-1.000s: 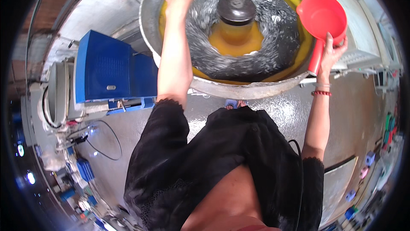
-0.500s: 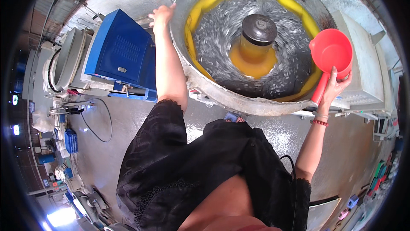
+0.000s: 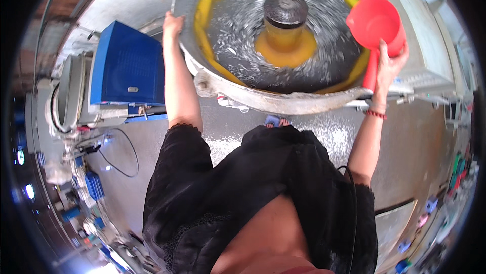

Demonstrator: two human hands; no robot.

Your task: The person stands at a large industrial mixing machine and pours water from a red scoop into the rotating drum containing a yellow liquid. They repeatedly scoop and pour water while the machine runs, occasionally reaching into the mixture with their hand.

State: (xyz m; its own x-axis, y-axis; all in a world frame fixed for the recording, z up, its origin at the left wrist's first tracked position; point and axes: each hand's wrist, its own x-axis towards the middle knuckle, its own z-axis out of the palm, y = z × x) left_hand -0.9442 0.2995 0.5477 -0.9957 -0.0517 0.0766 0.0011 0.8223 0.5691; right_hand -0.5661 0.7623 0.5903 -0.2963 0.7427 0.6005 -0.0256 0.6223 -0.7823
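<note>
In my right hand [image 3: 391, 66] is a red plastic dipper [image 3: 377, 21], its cup tipped so that the inside shows and its handle pointing down toward me. My fingers close round the cup near the handle, over the right rim of a big round metal tub [image 3: 283, 103]. The tub has a yellow lining [image 3: 202, 46]. Many small silvery pieces [image 3: 230, 38] in dark water blur round a yellow centre post with a black cap [image 3: 286, 8]. My left hand [image 3: 173, 23] is at the tub's outer left edge, fingers apart and holding nothing; whether it touches is unclear.
A blue metal cabinet [image 3: 126, 66] stands left of the tub, beside a grey round machine [image 3: 71, 91]. To the right is a pale box-shaped unit [image 3: 417, 31]. A black cable [image 3: 134, 152] loops above the wet, shiny floor [image 3: 223, 145]. Water falls in from above.
The view has shifted, so the tub sits higher and further left. My left hand has come down alongside the tub's left edge. My right hand still grips the dipper over the right rim.
</note>
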